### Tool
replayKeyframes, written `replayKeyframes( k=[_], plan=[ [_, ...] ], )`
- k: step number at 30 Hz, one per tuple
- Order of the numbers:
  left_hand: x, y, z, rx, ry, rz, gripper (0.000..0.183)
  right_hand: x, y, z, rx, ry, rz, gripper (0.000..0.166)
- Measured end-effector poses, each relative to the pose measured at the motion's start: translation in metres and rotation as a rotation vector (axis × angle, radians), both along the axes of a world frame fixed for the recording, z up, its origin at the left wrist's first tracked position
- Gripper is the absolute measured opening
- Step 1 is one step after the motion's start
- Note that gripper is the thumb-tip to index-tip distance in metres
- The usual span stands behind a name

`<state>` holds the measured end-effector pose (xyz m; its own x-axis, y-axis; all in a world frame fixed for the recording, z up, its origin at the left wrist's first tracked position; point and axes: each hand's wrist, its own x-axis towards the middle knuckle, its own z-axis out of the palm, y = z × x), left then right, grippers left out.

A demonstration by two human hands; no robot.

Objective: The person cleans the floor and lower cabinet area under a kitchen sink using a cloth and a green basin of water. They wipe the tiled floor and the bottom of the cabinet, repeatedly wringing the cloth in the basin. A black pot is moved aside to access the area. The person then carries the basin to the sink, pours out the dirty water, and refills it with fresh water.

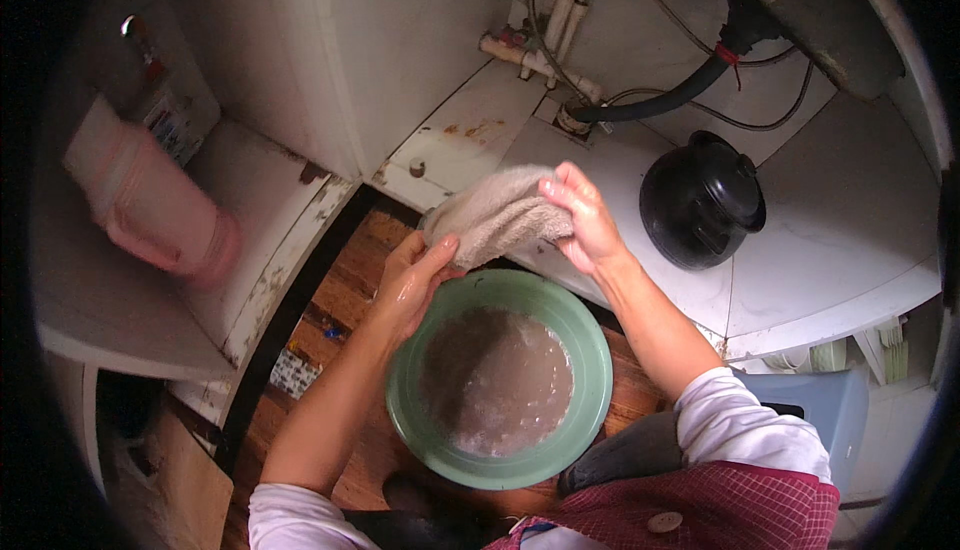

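Observation:
A wet greyish-beige cloth [502, 220], perhaps a small towel, is stretched between my two hands above the far rim of a green plastic basin [592, 392]. My left hand [412, 280] grips its lower left end, thumb on top. At the upper right end, my right hand [585, 220] pinches the cloth between thumb and fingers. Both hands look wet. Cloudy grey-brown water [502, 385] with some suds stands in the basin, which rests on the floor between my legs. Folds of the cloth hide part of my fingers.
A black lidded pot [697, 205] stands on the white tiled ledge [810, 227] at right. Behind it run a black drain hose [667, 100] and thin supply hoses. A pink plastic container [161, 205] is at left. A blue-grey plastic stool [817, 407] stands by my right elbow.

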<state>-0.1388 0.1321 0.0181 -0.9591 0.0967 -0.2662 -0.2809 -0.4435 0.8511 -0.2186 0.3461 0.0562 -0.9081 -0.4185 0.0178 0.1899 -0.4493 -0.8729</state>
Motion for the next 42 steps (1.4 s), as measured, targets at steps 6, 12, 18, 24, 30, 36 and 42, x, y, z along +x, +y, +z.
replayKeyframes(
  k=[6,12,18,24,30,36,42],
  plan=[
    [-0.085,0.028,-0.005,-0.307,0.272,0.073,0.052,-0.136,0.031,0.042,0.076,0.318,-0.46,0.01],
    [-0.164,0.058,-0.079,-1.095,0.687,0.237,0.047,-0.295,0.092,0.026,1.441,0.872,-1.245,0.034],
    [-0.161,0.057,-0.12,-1.337,0.769,0.232,0.043,-0.339,0.096,-0.083,1.985,0.761,-0.421,0.036],
    [-0.154,0.055,-0.109,-1.354,0.746,0.23,0.038,-0.408,0.094,-0.084,2.069,0.685,-0.128,0.033],
    [-0.171,0.073,-0.122,-1.361,0.792,0.192,0.036,-0.454,0.112,-0.081,1.975,0.96,-0.286,0.029],
    [-0.171,0.069,-0.109,-1.253,0.749,0.238,0.033,-0.399,0.132,-0.111,2.051,1.206,-0.528,0.03],
    [-0.167,0.066,-0.108,-1.351,0.786,0.247,0.034,-0.414,0.144,-0.072,2.607,0.994,0.183,0.034]
  ],
)
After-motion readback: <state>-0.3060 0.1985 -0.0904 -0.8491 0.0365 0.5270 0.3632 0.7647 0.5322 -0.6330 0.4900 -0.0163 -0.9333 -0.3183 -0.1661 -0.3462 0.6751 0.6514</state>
